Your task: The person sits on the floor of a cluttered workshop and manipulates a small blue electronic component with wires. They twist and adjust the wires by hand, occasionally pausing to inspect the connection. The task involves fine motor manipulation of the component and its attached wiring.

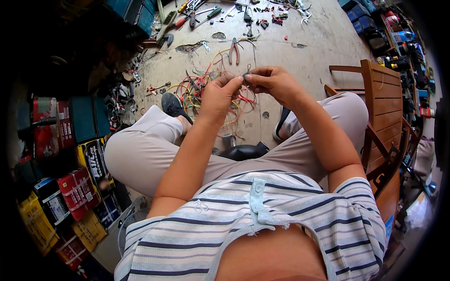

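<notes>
My left hand [219, 93] and my right hand [274, 85] meet above the floor, fingertips almost touching. Both pinch a small dark bluish piece of wire [245, 76], mostly hidden by the fingers and thumbs. A thin loop seems to stick up just above the fingertips. Beneath and left of my hands lies a tangle of red, yellow, green and white wires [191, 93]. Pliers with red handles [234, 52] rest on the floor just beyond my hands, jaws pointing away.
Screwdrivers [192, 18] and other tools lie at the far side, with small dark and red parts [276, 19] beside them. A wooden chair [382, 103] stands to the right. Stacked boxes [77, 192] line the left. My shoe [173, 105] borders the wires.
</notes>
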The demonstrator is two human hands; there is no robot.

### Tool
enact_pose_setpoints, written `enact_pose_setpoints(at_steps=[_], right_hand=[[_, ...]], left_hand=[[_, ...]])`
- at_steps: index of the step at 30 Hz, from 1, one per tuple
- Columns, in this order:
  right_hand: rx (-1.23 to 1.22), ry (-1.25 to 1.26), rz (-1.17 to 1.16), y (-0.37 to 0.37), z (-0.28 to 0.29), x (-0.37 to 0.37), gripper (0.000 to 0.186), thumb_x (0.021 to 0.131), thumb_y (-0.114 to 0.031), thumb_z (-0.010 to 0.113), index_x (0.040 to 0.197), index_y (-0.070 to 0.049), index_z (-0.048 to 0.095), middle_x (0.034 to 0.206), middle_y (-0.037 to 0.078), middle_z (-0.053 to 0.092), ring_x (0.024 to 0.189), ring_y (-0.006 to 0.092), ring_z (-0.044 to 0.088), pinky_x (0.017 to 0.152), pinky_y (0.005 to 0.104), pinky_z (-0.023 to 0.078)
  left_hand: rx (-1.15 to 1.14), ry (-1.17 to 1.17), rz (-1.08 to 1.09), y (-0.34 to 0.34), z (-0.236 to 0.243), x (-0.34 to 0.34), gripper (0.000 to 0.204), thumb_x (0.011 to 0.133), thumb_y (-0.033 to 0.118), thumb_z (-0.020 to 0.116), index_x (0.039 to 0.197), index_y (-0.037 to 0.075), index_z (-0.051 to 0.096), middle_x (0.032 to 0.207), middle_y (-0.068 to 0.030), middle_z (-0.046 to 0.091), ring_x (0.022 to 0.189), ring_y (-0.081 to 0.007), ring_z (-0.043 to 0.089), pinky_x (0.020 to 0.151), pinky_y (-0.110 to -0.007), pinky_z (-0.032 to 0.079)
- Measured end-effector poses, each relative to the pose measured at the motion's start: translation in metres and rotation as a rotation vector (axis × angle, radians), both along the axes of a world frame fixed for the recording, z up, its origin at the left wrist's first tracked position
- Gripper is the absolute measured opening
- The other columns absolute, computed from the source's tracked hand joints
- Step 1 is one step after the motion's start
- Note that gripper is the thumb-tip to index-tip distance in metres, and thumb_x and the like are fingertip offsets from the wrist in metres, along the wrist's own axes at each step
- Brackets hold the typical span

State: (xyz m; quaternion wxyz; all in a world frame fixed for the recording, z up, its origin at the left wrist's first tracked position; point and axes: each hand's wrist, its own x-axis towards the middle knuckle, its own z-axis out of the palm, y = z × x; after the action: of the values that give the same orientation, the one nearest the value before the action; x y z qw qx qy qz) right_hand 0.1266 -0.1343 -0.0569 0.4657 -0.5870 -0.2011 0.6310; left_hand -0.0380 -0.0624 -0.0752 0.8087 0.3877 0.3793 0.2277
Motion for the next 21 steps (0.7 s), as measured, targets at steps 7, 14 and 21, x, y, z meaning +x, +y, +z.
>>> enact_pose_setpoints(at_steps=[7, 14, 21], right_hand=[[0.030, -0.100, 0.020, -0.002, -0.001, 0.002, 0.025, 0.082, -0.017, 0.068, 0.099, 0.001, 0.065, 0.088, 0.005, 0.066, 0.074, 0.0094, 0.060, 0.070, 0.0223, 0.048], [0.055, -0.108, 0.055, -0.001, -0.006, 0.001, 0.025, 0.082, -0.019, 0.069, 0.098, 0.000, 0.065, 0.087, 0.005, 0.065, 0.074, 0.0092, 0.059, 0.069, 0.0214, 0.047], [0.102, -0.137, 0.020, 0.002, 0.000, -0.006, 0.033, 0.081, -0.026, 0.070, 0.101, 0.000, 0.064, 0.092, 0.006, 0.065, 0.081, 0.0092, 0.057, 0.076, 0.0226, 0.044]], left_hand=[[-0.056, 0.027, 0.078, -0.002, 0.015, 0.001, 0.016, 0.084, 0.016, 0.067, 0.092, 0.003, 0.062, 0.080, -0.0012, 0.063, 0.068, -0.0070, 0.058, 0.059, -0.018, 0.043], [0.150, 0.075, -0.038, -0.003, 0.012, -0.001, 0.020, 0.082, 0.013, 0.068, 0.096, 0.001, 0.061, 0.087, -0.0045, 0.065, 0.076, -0.0107, 0.062, 0.066, -0.022, 0.048], [0.303, 0.144, -0.064, -0.005, 0.003, 0.002, 0.019, 0.083, 0.008, 0.063, 0.098, -0.003, 0.059, 0.086, -0.0062, 0.064, 0.075, -0.0097, 0.061, 0.070, -0.023, 0.049]])
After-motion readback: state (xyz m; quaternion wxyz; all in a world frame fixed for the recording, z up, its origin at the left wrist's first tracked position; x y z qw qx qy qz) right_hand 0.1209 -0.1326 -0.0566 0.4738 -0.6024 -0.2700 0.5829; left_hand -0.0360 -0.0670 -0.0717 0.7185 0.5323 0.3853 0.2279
